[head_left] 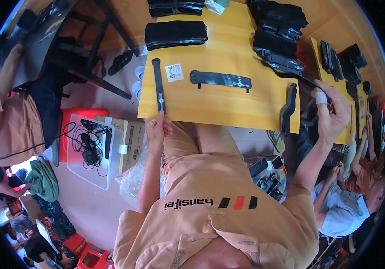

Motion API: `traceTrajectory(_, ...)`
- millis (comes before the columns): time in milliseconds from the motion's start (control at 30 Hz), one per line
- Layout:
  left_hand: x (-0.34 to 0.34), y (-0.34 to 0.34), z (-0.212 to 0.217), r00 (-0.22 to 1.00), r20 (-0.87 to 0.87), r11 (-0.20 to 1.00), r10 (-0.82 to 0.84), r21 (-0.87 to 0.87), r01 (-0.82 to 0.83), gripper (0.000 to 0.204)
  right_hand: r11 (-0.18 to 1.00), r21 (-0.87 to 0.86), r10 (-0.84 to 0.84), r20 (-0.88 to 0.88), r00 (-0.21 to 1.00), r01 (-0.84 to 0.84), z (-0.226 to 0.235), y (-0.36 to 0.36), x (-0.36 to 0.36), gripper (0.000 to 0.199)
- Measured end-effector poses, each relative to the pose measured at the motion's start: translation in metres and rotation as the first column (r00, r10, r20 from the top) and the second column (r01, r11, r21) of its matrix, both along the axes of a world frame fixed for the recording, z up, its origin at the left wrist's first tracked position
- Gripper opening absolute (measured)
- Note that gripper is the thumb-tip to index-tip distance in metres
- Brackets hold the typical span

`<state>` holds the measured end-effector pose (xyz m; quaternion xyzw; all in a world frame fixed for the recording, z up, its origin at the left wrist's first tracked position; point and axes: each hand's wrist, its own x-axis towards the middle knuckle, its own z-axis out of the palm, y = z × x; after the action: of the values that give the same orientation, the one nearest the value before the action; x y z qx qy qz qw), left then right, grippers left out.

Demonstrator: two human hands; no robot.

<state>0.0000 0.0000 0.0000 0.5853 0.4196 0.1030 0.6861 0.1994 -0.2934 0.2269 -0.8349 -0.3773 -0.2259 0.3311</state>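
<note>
Left hand (pixel 158 127): near end of grey strap (pixel 159 85) pinched at table (pixel 219 106) edge | strap: laid straight ahead of left hand, the nearer one, long axis pointing away from body | right hand (pixel 333 114): black band (pixel 299 77) gripped

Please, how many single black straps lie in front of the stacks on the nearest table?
3: left strap at the left hand, wide middle strap, right strap near the edge of the table. The extra strap at the right hand is not counted; others may be hidden.
</note>
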Motion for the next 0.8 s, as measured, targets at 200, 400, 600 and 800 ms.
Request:
traceTrajectory(200,-0.015,0.002,0.008,0.986,-0.041,0.987,0.163,-0.005,-0.164,0.053,0.960,0.276,0.086,-0.425,0.901,0.038,-0.013,-0.006,-0.006,0.020)
traceTrajectory(400,0.016,-0.041,0.084,0.925,0.379,0.923,-0.004,0.358,-0.143,0.027,0.904,0.249,0.428,-0.524,0.736,-0.348,-0.045,0.015,-0.027,0.018)
traceTrajectory(600,0.060,-0.085,0.116,0.615,0.363,0.714,-0.700,0.360,0.600,0.025,0.853,0.367,0.521,-0.637,0.568,-0.370,-0.079,0.034,-0.060,0.022)
traceTrajectory(800,0.059,-0.086,0.090,0.548,0.317,0.581,-0.774,0.009,0.814,0.019,0.853,0.345,0.499,-0.758,0.420,-0.391,-0.091,0.009,-0.052,0.027)
